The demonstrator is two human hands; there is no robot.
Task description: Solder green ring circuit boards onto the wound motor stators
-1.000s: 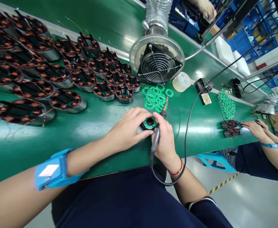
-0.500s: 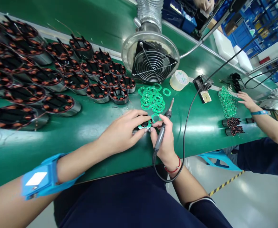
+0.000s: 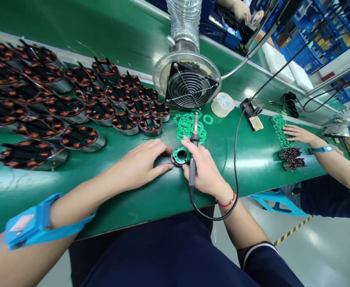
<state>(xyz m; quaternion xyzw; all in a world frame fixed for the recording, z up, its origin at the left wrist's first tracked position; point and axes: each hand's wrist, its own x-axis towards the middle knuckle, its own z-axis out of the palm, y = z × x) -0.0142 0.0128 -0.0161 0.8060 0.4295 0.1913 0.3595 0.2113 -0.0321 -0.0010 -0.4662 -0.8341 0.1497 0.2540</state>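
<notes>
A motor stator (image 3: pixel 175 163) stands on the green bench in front of me, with a green ring-shaped circuit board (image 3: pixel 177 158) on its top. My left hand (image 3: pixel 143 162) has thumb and fingertips curved against the stator's left side. A soldering iron (image 3: pixel 192 172) with a grey handle lies in the grip of my right hand (image 3: pixel 206 169), its metal tip pointing away from me over the loose boards. Fingers of that same hand come to the stator's right side; whether they touch it is partly hidden. Just behind the stator lies a pile of green ring boards (image 3: pixel 184 126).
Rows of wound stators (image 3: pixel 82 137) fill the bench's left. A fan extractor (image 3: pixel 189 85), a tape roll (image 3: pixel 222 104) and a soldering iron stand (image 3: pixel 254 119) sit behind. The iron's cable (image 3: pixel 235 167) loops at right. A co-worker's hand (image 3: pixel 297 133) rests by more green boards.
My left hand has drawn back to the stator's left edge, uncovering the ring board on top. The soldering iron has swung more upright and left with my right hand. The co-worker's hand moved onto the boards.
</notes>
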